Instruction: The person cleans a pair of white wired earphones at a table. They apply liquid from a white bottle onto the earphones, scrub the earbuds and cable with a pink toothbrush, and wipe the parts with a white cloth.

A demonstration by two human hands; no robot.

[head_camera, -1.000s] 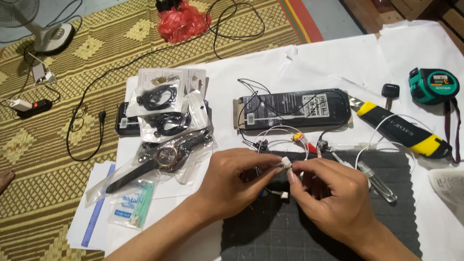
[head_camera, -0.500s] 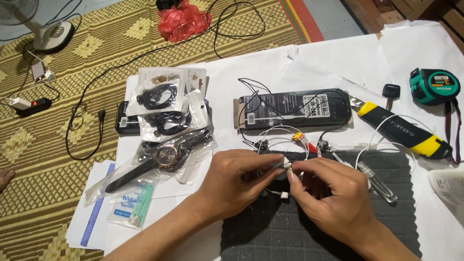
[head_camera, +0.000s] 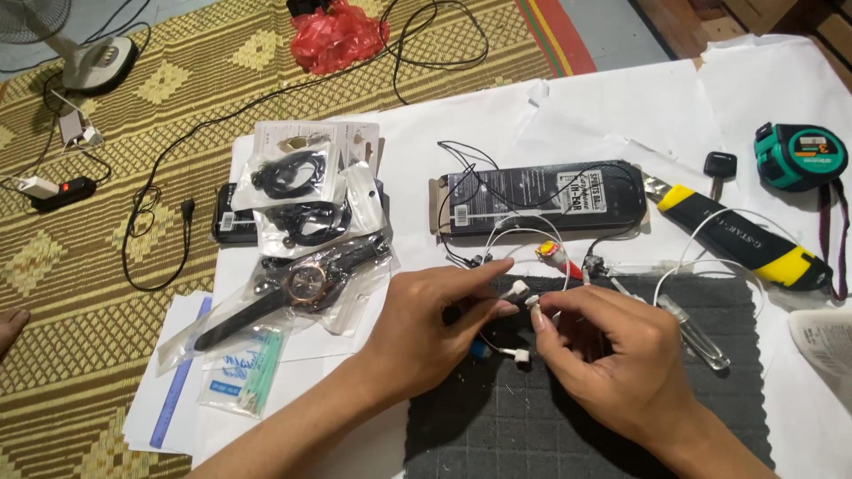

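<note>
Nearest, both hands meeting over the dark grey mat (head_camera: 621, 443). Left hand (head_camera: 426, 333) curled almost closed, thumb and forefinger pinching a small white earbud piece (head_camera: 516, 288) at about 2 o'clock from the palm. Right hand (head_camera: 608, 364) likewise nearly closed, fingertips nipping the thin white cable (head_camera: 532, 303) just at 10 o'clock from the knuckles, almost touching the left-hand piece. A second white plug (head_camera: 520, 356) dangling on the mat between the wrists.

Compared with a second ago: hardly any shift; fingertips drawn a touch closer, the earbud piece turned slightly outward. Judged as fine fiddling on the earphone end in mid-course, nothing yet set down.

Farther out, at 12 o'clock, a black oblong earphone box (head_camera: 541, 197) with thin black wire looped over it. At 10 o'clock, a bagged wristwatch (head_camera: 306, 284) and bagged black straps (head_camera: 288, 173). At 2 o'clock, a yellow-and-black utility knife (head_camera: 737, 238), a key (head_camera: 717, 167), a green tape measure (head_camera: 794, 155). Farthest, a red bag (head_camera: 333, 35) on the woven floor mat (head_camera: 133, 266).
</note>
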